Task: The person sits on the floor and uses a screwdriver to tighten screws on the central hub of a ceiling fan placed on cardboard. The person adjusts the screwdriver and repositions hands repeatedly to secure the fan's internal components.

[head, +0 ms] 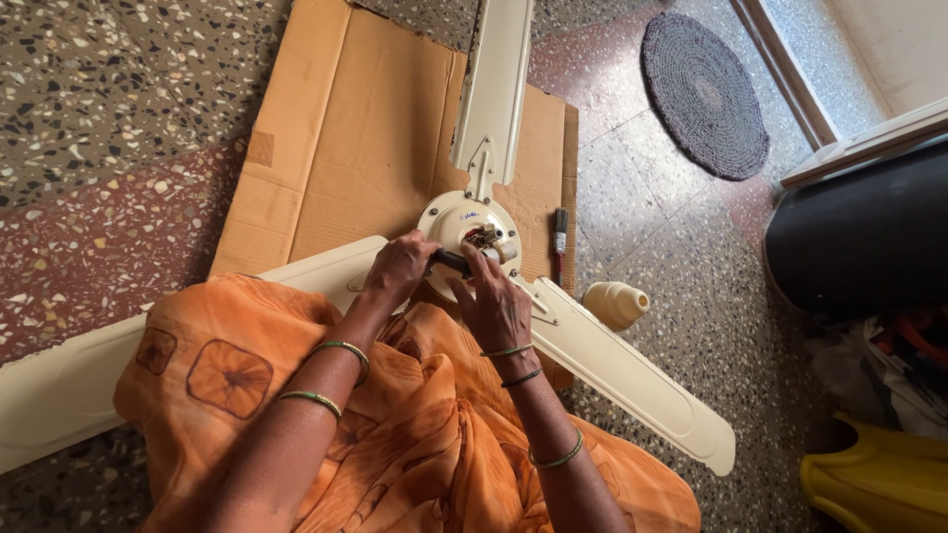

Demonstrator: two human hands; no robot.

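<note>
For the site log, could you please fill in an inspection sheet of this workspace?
Surface: flattened brown cardboard sheet on speckled terrazzo floor.
Job's things: cream three-bladed ceiling fan lying flat; round motor hub with brownish parts exposed at its centre.
Clutter: small dark-handled brush; cream cup-shaped fan cover beside a blade.
Grippers: left hand grips a dark handle-like piece at the hub; right hand rests fingers on the hub's centre.
Cables: nothing seen.
Surroundings: round dark woven mat; black curved object; yellow plastic item.
</note>
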